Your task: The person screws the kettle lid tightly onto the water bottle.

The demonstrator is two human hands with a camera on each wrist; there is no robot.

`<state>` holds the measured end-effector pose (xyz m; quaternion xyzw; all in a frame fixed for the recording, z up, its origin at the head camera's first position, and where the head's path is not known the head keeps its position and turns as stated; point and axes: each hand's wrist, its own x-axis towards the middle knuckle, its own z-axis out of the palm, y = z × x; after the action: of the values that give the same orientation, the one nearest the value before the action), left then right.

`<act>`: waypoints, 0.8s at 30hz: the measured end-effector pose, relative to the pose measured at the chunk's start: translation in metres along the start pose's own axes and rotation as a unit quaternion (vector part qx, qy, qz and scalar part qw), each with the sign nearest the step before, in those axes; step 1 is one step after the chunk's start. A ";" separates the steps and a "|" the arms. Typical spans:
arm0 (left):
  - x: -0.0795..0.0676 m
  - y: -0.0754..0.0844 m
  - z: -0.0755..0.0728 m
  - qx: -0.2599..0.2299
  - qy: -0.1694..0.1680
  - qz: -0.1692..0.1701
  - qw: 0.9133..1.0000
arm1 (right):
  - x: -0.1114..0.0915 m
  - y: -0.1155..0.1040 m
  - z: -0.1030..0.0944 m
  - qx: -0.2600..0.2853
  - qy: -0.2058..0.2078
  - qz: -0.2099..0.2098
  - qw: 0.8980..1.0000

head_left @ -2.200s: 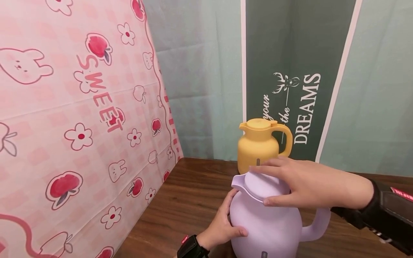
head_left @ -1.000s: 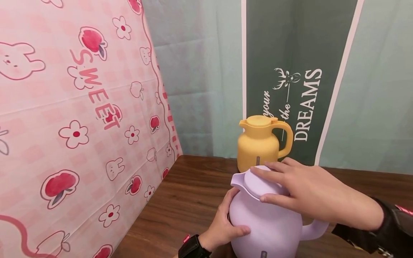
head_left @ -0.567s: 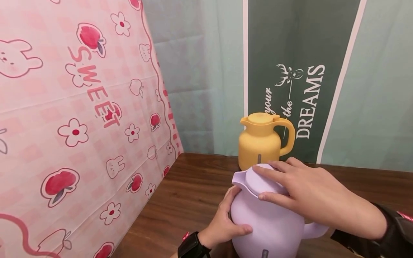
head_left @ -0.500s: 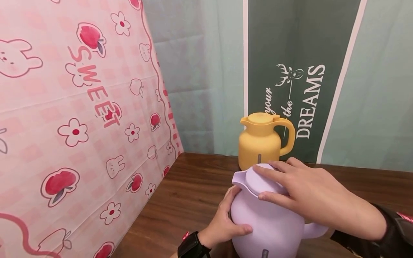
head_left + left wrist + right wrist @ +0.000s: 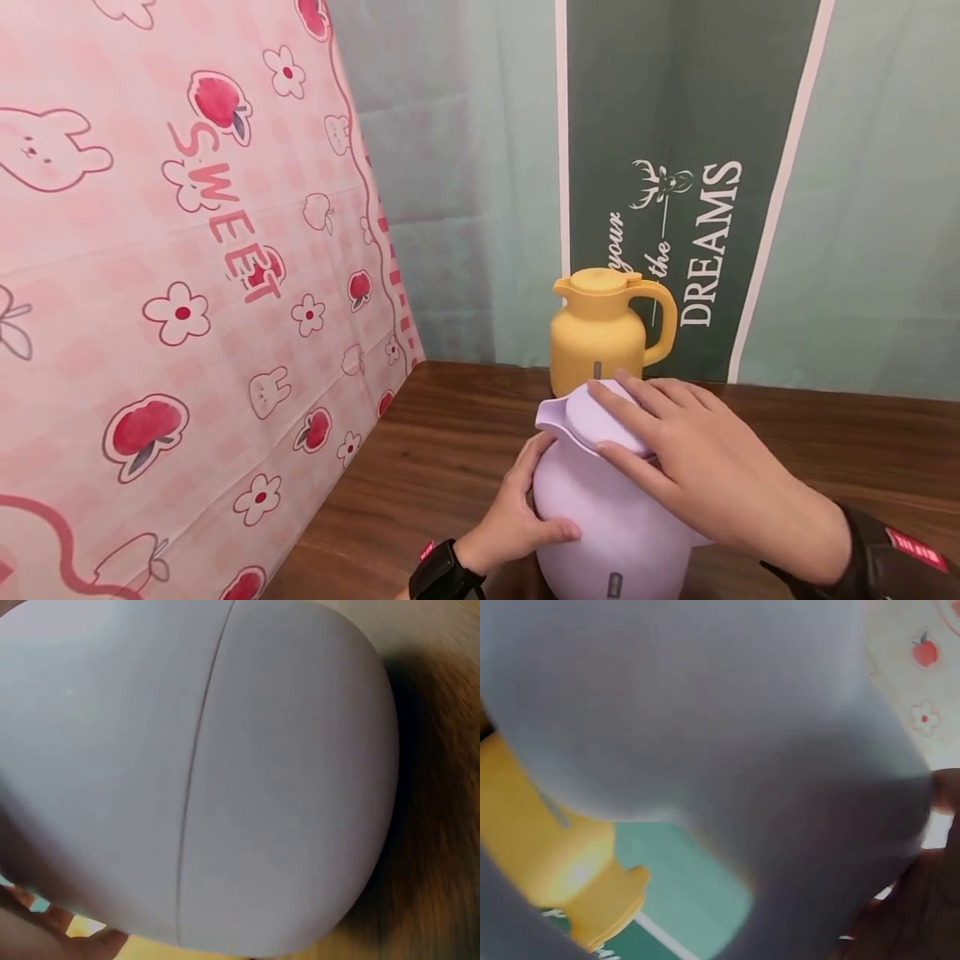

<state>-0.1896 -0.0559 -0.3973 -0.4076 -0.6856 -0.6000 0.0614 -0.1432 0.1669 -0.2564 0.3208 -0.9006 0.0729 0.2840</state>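
A lilac vacuum jug (image 5: 607, 521) with a short spout stands at the lower middle of the head view. My left hand (image 5: 506, 517) holds its round body from the left, thumb in front and fingers round the far side. My right hand (image 5: 708, 467) lies over the lid (image 5: 600, 408) and grips it, with thumb and fingers spread across it. The right forearm and hand hide most of the jug's handle. In the right wrist view the fingers (image 5: 915, 900) bend at the edge of the lid. The left wrist view is filled by the jug's body (image 5: 202, 780).
Behind the lilac jug a yellow jug (image 5: 597, 337) stands on the brown wooden table (image 5: 420, 450), its handle to the right. A pink printed cloth (image 5: 187, 250) rises on the left, and a green curtain (image 5: 465, 208) hangs at the back.
My right hand has turned on the lid: its wrist has swung downward and nearer, covering more of the handle. The left hand keeps its hold and the jug stays in place.
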 end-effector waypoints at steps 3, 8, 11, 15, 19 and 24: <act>-0.004 0.000 -0.001 0.005 -0.019 -0.037 0.999 | -0.012 0.006 0.007 0.000 0.021 0.019 1.000; -0.017 0.004 -0.006 -0.017 -0.052 -0.117 0.992 | -0.036 0.020 0.015 0.028 0.029 0.076 0.996; -0.027 0.005 -0.008 -0.023 -0.055 -0.136 0.989 | -0.050 0.027 0.020 0.059 0.032 0.125 0.990; -0.036 0.008 -0.007 -0.029 -0.050 -0.157 0.986 | -0.071 0.035 0.029 0.118 0.020 0.207 0.971; -0.044 0.013 -0.006 -0.019 -0.040 -0.187 0.981 | -0.093 0.043 0.046 0.177 -0.032 0.283 0.942; -0.055 0.014 -0.005 0.030 -0.059 -0.172 0.983 | -0.117 0.041 0.076 0.254 -0.074 0.356 0.896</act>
<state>-0.1460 -0.0879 -0.4167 -0.3161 -0.7654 -0.5561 -0.0711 -0.1299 0.2385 -0.3827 0.0442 -0.9241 0.3710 0.0804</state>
